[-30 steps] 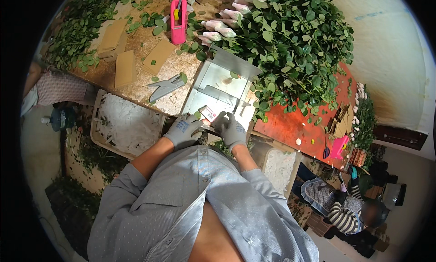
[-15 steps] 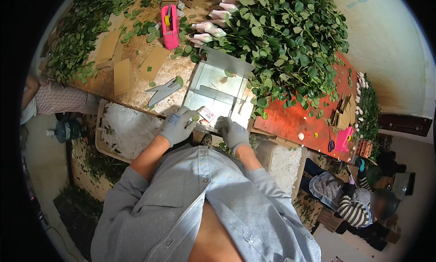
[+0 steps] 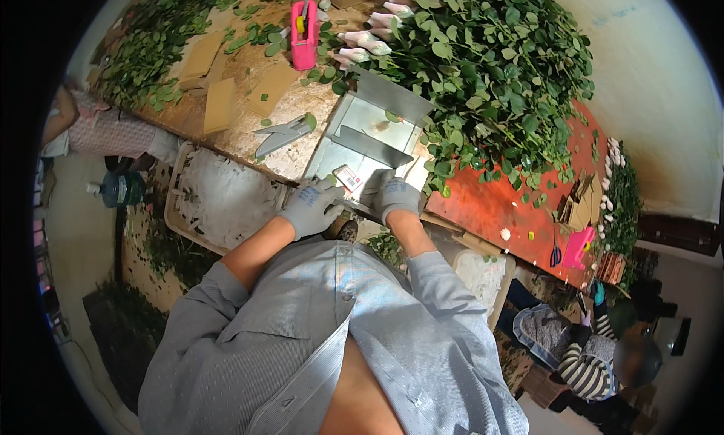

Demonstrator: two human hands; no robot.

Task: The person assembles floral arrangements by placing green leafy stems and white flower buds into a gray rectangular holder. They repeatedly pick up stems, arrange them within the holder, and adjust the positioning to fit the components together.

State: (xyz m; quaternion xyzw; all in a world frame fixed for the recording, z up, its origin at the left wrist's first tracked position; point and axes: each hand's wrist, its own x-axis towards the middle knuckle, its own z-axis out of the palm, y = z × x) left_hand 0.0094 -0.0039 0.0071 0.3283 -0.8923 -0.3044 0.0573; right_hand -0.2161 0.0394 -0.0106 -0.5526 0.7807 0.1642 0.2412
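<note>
My left hand (image 3: 313,205) and my right hand (image 3: 394,194), both in grey gloves, rest at the near edge of a shallow metal tray (image 3: 363,133) on the worktable. Between them lies a small white card with a red patch (image 3: 348,178); both hands touch or pinch something there, but the exact grip is hidden. A grey cutting tool (image 3: 283,135) lies on the table left of the tray. A heap of leafy rose stems (image 3: 490,65) with pale wrapped buds (image 3: 362,46) lies beyond and to the right of the tray.
A pink tool (image 3: 303,31) and cardboard pieces (image 3: 219,103) lie on the table. A crate of white scraps (image 3: 219,201) stands below left. The red table (image 3: 498,209) holds another pink tool (image 3: 577,246). One person (image 3: 105,129) is at left, another (image 3: 596,352) at lower right.
My hands have stayed at the tray's near edge with the small card between them, shifting only slightly. The view has swung a little.
</note>
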